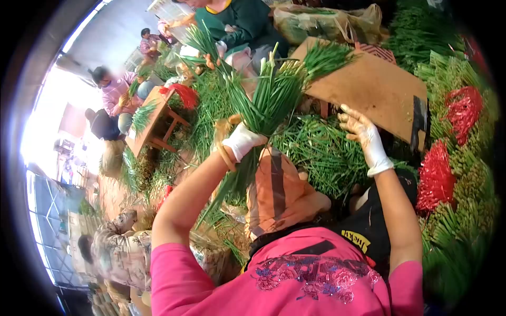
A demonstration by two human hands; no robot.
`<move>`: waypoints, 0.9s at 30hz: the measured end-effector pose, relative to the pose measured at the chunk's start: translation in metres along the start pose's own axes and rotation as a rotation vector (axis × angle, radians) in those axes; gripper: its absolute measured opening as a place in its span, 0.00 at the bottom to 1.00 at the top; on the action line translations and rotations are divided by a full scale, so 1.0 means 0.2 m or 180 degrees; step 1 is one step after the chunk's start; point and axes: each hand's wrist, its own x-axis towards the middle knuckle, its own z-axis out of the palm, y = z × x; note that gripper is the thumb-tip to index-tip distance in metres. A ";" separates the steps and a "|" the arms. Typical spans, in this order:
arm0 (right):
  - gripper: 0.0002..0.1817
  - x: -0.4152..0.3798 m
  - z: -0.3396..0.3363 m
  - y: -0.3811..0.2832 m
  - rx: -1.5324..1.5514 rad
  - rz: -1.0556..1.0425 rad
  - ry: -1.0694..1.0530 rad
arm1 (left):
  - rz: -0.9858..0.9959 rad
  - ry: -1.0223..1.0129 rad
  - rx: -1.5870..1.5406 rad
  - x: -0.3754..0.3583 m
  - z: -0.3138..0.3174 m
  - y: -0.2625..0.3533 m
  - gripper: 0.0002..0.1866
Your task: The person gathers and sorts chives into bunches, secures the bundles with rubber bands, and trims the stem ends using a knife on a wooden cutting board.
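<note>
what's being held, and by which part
The left hand holds a bunch of green stalks partway along its length; the right hand holds nothing.

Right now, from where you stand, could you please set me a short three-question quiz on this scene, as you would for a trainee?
1. Which hand holds the bunch of green stalks?
2. True or false: the right hand grips a second bunch.
3. What colour are the shiny strips at the far right? A) blue B) red C) white

Key: 1. the left hand; 2. false; 3. B
</note>
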 end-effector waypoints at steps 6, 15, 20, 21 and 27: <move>0.22 -0.11 0.12 0.26 0.1430 0.0496 -0.0023 | 0.0558 -0.0521 0.2356 -0.36 0.19 -0.09 0.29; 0.17 -0.18 0.07 0.29 0.1711 0.0307 0.1111 | 0.0220 -0.0072 0.1770 -0.68 0.40 -0.29 0.38; 0.13 -0.11 0.41 0.36 0.2485 -0.1450 0.1487 | 0.0335 -0.0107 0.0718 -0.51 0.33 -0.60 0.38; 0.18 -0.10 0.41 0.39 0.2965 -0.1468 0.1533 | 0.0432 -0.0197 0.0819 -0.45 0.38 -0.57 0.38; 0.27 -0.17 0.37 0.38 0.1631 -0.1103 0.2998 | 0.0997 -0.0936 0.1288 -0.29 0.71 -0.37 0.39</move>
